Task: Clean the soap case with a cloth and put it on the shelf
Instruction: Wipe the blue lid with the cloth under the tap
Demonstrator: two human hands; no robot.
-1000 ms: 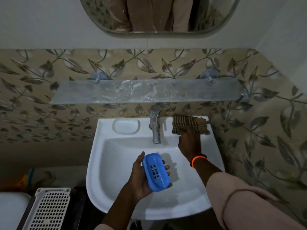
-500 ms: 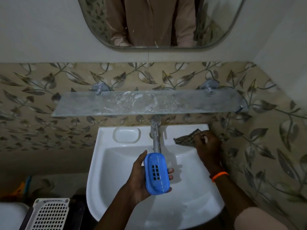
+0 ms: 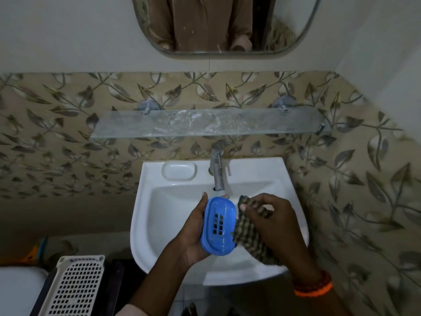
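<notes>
The left hand (image 3: pixel 193 233) is curled around the blue soap case (image 3: pixel 218 225), thumb along its left edge and fingertips showing past its far rim; the case rests in the palm with its slotted face turned up toward the camera. The right hand (image 3: pixel 278 224) is closed on a dark checked cloth (image 3: pixel 252 229), pinched between thumb and fingers, with the loose end hanging below and to the near side of the hand. The cloth touches the right edge of the case. An orange band (image 3: pixel 313 288) sits on the right wrist. Both hands are held over the bowl of a white sink (image 3: pixel 145 224). Just beyond the hands, a metal tap (image 3: pixel 217 172) stands at the back of the sink, its spout ending close above the far end of the case. Left of the tap a moulded soap recess (image 3: pixel 178 171) is set in the sink rim. Further back, above the tap, a glass shelf (image 3: pixel 205 125) is fixed to the leaf-patterned wall tiles (image 3: pixel 57 124); its surface appears smeared. Above that, a mirror (image 3: pixel 225 23) hangs on the wall. Near and left of the left hand, a white perforated basket (image 3: pixel 75 286) stands low beside the sink.
</notes>
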